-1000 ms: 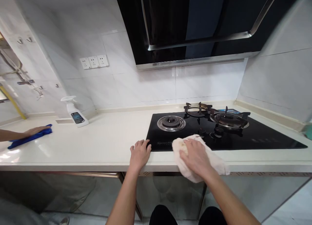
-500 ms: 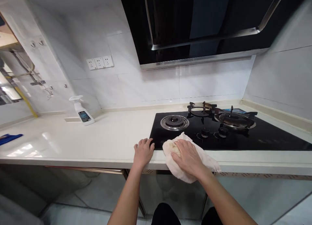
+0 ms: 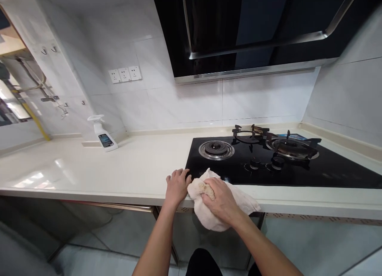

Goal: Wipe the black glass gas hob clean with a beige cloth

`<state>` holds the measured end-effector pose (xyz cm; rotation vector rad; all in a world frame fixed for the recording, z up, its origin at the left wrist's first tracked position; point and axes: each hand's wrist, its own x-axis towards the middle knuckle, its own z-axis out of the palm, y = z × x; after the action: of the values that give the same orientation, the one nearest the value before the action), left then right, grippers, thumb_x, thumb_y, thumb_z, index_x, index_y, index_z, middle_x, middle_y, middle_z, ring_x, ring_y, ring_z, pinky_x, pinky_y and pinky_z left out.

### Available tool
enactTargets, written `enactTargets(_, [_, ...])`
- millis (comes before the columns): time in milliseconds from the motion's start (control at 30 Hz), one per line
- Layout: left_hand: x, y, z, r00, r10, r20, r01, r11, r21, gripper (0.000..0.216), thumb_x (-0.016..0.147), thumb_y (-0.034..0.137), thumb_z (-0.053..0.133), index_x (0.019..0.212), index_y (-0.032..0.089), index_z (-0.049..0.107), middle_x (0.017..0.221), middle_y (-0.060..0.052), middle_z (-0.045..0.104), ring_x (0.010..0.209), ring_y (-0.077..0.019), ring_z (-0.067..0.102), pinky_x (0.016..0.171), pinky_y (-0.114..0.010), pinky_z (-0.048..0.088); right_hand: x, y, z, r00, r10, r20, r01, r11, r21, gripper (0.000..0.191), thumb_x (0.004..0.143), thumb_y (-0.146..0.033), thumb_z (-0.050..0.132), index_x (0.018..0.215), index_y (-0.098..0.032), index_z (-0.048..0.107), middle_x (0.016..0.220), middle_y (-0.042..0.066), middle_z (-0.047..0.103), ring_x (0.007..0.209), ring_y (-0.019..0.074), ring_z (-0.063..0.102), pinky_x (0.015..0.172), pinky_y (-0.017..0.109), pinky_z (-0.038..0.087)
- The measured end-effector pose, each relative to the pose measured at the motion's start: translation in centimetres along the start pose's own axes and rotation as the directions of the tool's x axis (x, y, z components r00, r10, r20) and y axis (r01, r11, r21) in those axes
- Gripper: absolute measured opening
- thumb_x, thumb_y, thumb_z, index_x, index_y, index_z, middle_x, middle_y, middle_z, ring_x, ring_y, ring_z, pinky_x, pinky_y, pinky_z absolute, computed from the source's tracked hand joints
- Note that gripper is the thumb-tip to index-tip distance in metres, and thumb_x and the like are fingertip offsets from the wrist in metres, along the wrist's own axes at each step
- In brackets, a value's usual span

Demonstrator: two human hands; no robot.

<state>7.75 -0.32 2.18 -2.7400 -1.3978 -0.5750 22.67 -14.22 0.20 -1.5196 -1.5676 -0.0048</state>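
My right hand is closed on a crumpled white cloth with a brownish stain, pressing it on the front edge of the cream countertop at the near left corner of the black glass gas hob. Part of the cloth hangs over the counter's edge. My left hand lies flat on the counter just left of the cloth, fingers spread, fingertips at the hob's corner, holding nothing.
The hob has a left burner, two knobs and a right burner with loose pan supports behind. A white spray bottle stands by the back wall. A black range hood hangs overhead.
My right hand has slid the cloth leftward along the hob's front edge towards my left hand. The view has shifted, and the other person's hand with the blue cloth at the far left is gone.
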Motion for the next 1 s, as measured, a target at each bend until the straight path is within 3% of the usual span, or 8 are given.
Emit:
enactTargets(100, [0.2, -0.1, 0.3, 1.0, -0.008, -0.011, 0.007, 1.0, -0.018, 0.04, 0.106, 0.036, 0.042, 0.14, 0.028, 0.06, 0.146, -0.013, 0.061, 0.137, -0.0302, 0.052, 0.111, -0.055, 0.038, 1.0, 0.1, -1.1, 0.986, 0.164, 0.011, -0.162, 0.963, 0.214, 0.026, 0.088, -0.035, 0.057, 0.11, -0.022, 0.064, 0.11, 0.006, 0.07, 0.105, 0.027, 0.062, 0.098, 0.044, 0.047])
enactTargets(200, [0.3, -0.2, 0.6, 1.0, -0.008, -0.025, 0.007, 0.999, -0.037, 0.04, 0.105, 0.037, 0.042, 0.139, 0.027, 0.061, 0.145, -0.012, 0.062, 0.136, -0.0295, 0.053, 0.112, -0.054, 0.038, 2.8, 0.6, -1.6, 0.949, 0.312, 0.036, -0.286, 0.811, 0.51, 0.036, 0.091, -0.049, 0.054, 0.112, -0.022, 0.064, 0.109, 0.006, 0.072, 0.103, 0.0261, 0.066, 0.093, 0.04, 0.052])
enactTargets(300, [0.3, -0.3, 0.8, 0.999, -0.016, -0.037, 0.014, 0.999, -0.047, 0.04, 0.105, 0.037, 0.043, 0.138, 0.027, 0.062, 0.145, -0.011, 0.063, 0.136, -0.0289, 0.053, 0.112, -0.053, 0.038, 4.6, 1.9, -1.7, 0.9, 0.425, 0.098, -0.388, 0.678, 0.624, 0.05, 0.094, -0.056, 0.043, 0.125, -0.02, 0.062, 0.113, 0.008, 0.073, 0.1, 0.0255, 0.069, 0.088, 0.039, 0.056])
enactTargets(367, [0.3, -0.4, 0.9, 0.999, -0.024, -0.039, 0.021, 0.998, -0.054, 0.04, 0.105, 0.037, 0.043, 0.138, 0.027, 0.062, 0.145, -0.01, 0.063, 0.137, -0.0286, 0.053, 0.112, -0.053, 0.038, 5.6, 3.4, -2.0, 0.882, 0.459, 0.103, -0.432, 0.702, 0.567, 0.052, 0.094, -0.054, 0.043, 0.126, -0.019, 0.062, 0.114, 0.01, 0.073, 0.102, 0.0266, 0.069, 0.091, 0.041, 0.055])
enactTargets(467, [0.3, -0.3, 0.9, 0.999, -0.027, -0.038, 0.025, 0.998, -0.063, 0.04, 0.105, 0.037, 0.044, 0.138, 0.028, 0.063, 0.145, -0.01, 0.063, 0.138, -0.0288, 0.052, 0.112, -0.053, 0.038, 6.4, 6.1, -3.5, 0.877, 0.48, 0.021, -0.445, 0.795, 0.413, 0.037, 0.086, -0.045, 0.056, 0.111, -0.02, 0.067, 0.116, 0.013, 0.071, 0.118, 0.0306, 0.062, 0.108, 0.047, 0.044])
enactTargets(567, [0.4, -0.3, 0.9, 0.999, -0.029, -0.034, 0.026, 0.998, -0.065, 0.039, 0.105, 0.037, 0.043, 0.138, 0.028, 0.063, 0.146, -0.01, 0.063, 0.138, -0.029, 0.052, 0.113, -0.053, 0.037, 6.2, 8.6, -5.7, 0.887, 0.46, -0.042, -0.433, 0.861, 0.266, 0.027, 0.083, -0.037, 0.056, 0.103, -0.021, 0.067, 0.12, 0.013, 0.069, 0.122, 0.0305, 0.057, 0.114, 0.048, 0.037])
enactTargets(867, [0.4, -0.3, 0.9, 0.999, -0.026, -0.019, 0.025, 0.999, -0.043, 0.04, 0.106, 0.039, 0.044, 0.14, 0.026, 0.062, 0.148, -0.013, 0.06, 0.14, -0.0309, 0.05, 0.114, -0.059, 0.036, -0.6, 11.9, -10.5, 0.941, 0.31, -0.135, -0.313, 0.95, 0.005, 0.035, 0.088, -0.042, 0.046, 0.109, -0.022, 0.066, 0.121, 0.011, 0.069, 0.115, 0.0268, 0.063, 0.107, 0.045, 0.045])
enactTargets(1000, [0.3, 2.5, -0.5, 0.998, -0.044, -0.052, 0.039, 0.995, -0.092, 0.041, 0.105, 0.042, 0.047, 0.142, 0.028, 0.06, 0.158, -0.015, 0.05, 0.149, -0.0325, 0.041, 0.117, -0.063, 0.031, -2.2, 13.4, -10.2, 0.968, 0.166, -0.189, -0.21, 0.947, -0.243, 0.039, 0.097, -0.044, 0.04, 0.111, -0.021, 0.068, 0.122, 0.013, 0.069, 0.117, 0.0275, 0.063, 0.107, 0.046, 0.047])
